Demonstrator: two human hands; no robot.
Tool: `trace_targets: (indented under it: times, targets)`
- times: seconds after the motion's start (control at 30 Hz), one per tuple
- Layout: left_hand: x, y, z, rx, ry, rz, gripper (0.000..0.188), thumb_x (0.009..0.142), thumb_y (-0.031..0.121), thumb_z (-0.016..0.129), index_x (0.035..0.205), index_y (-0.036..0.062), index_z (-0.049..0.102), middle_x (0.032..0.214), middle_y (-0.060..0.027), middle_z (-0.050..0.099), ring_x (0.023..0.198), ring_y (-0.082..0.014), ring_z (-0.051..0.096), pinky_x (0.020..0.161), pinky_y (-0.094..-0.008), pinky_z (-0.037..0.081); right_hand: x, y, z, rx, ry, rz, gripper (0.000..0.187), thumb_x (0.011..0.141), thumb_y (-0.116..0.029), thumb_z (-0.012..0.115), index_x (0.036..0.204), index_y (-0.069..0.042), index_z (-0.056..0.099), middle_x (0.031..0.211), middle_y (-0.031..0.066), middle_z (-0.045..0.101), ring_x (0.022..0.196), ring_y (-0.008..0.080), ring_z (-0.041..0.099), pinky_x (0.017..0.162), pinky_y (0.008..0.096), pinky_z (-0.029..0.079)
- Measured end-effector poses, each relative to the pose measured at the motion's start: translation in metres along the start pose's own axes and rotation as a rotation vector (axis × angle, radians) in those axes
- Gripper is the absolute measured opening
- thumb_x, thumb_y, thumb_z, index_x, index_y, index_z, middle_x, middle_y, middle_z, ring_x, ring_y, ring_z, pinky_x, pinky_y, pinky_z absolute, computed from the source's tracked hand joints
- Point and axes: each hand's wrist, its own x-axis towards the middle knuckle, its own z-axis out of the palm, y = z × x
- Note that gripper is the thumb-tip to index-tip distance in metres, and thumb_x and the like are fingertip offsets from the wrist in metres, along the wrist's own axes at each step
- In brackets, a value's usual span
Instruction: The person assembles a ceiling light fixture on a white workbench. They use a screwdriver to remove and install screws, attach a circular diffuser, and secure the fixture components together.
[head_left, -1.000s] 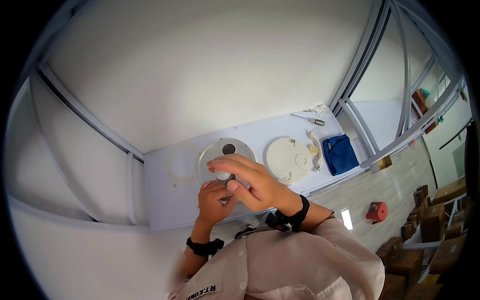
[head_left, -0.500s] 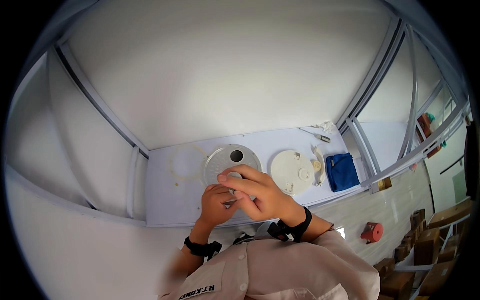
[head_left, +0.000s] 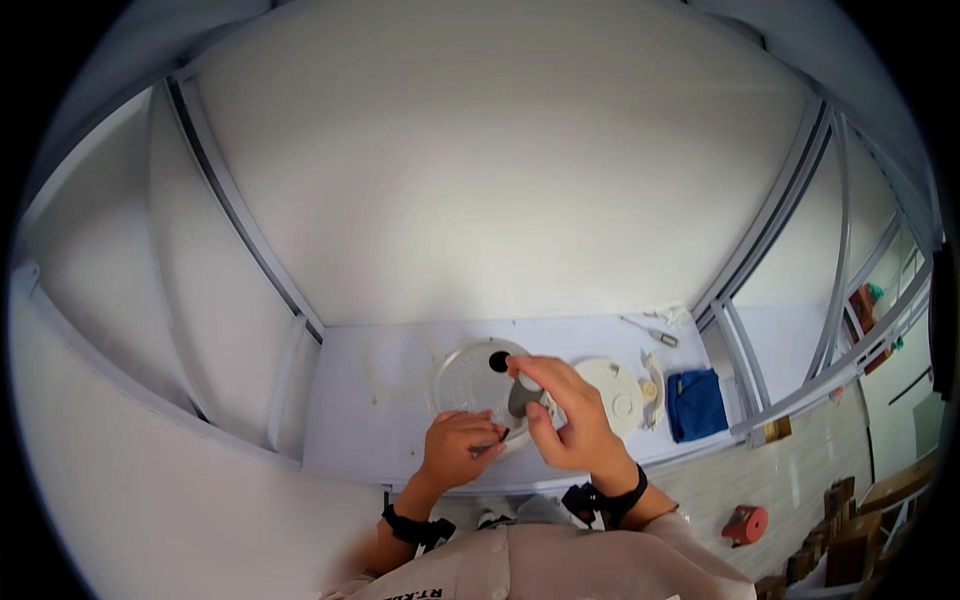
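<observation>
My right hand [head_left: 580, 425] grips a rounded grey piece with a pale end [head_left: 522, 400] between thumb and fingers, above the near right part of a round silvery plate [head_left: 458, 378]. A dark round opening shows near the plate's far edge. Lower and to the left, my left hand [head_left: 452, 455] is closed, its fingertips pinching a small dark piece [head_left: 490, 447] whose kind I cannot make out. The two hands are apart. Part of the plate is hidden behind them.
Right of the plate lies a white round base [head_left: 622, 408], then a curved white part [head_left: 651, 385] and a blue cloth pouch [head_left: 697, 405]. A screwdriver [head_left: 658, 337] lies toward the back. A pale ring [head_left: 372, 375] is at left. Beyond the table stands a red stool [head_left: 745, 524].
My hands have come apart: the right has moved right with the grey piece, now more visible, and the left sits lower with the small dark piece. The view has tilted up.
</observation>
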Motion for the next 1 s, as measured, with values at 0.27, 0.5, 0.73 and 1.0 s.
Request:
trace_targets:
  times: [0.27, 0.5, 0.73, 1.0]
  targets:
    - [-0.003, -0.004, 0.005, 0.056, 0.004, -0.029, 0.012, 0.079, 0.021, 0.089, 0.085, 0.0155, 0.079, 0.099, 0.0029, 0.08, 0.112, -0.0186, 0.075, 0.094, -0.0382, 0.05, 0.0, -0.012, 0.003, -0.01, -0.018, -0.131, 0.032, 0.085, -0.015, 0.087, 0.115, -0.007, 0.078, 0.126, 0.0169, 0.068, 0.12, 0.0338, 0.062, 0.102, 0.0461, 0.05]
    - [0.001, 0.002, -0.002, 0.018, 0.016, -0.02, 0.012, 0.079, 0.02, 0.088, 0.087, 0.0151, 0.08, 0.099, 0.002, 0.08, 0.113, -0.019, 0.075, 0.094, -0.0375, 0.05, -0.002, -0.01, 0.009, 0.139, -0.027, -0.008, 0.042, 0.092, -0.011, 0.08, 0.132, -0.001, 0.07, 0.123, 0.018, 0.069, 0.1, 0.0311, 0.069, 0.092, 0.0403, 0.055]
    - [-0.001, 0.003, -0.003, 0.043, -0.005, -0.027, 0.012, 0.08, 0.019, 0.087, 0.088, 0.0139, 0.08, 0.099, 0.0012, 0.08, 0.113, -0.0191, 0.075, 0.095, -0.0368, 0.049, 0.002, -0.012, 0.006, -0.019, -0.022, -0.141, 0.053, 0.092, -0.012, 0.08, 0.14, 0.001, 0.062, 0.126, 0.0212, 0.069, 0.106, 0.0315, 0.069, 0.094, 0.0413, 0.055]
    - [-0.002, -0.003, -0.002, -0.008, -0.022, -0.026, 0.011, 0.083, 0.021, 0.087, 0.089, 0.015, 0.08, 0.1, 0.0006, 0.08, 0.116, -0.0181, 0.074, 0.098, -0.0394, 0.05, -0.009, -0.004, 0.01, 0.128, -0.143, -0.015, 0.062, 0.087, -0.004, 0.078, 0.144, 0.002, 0.055, 0.133, 0.0228, 0.063, 0.111, 0.0372, 0.065, 0.093, 0.0453, 0.054]
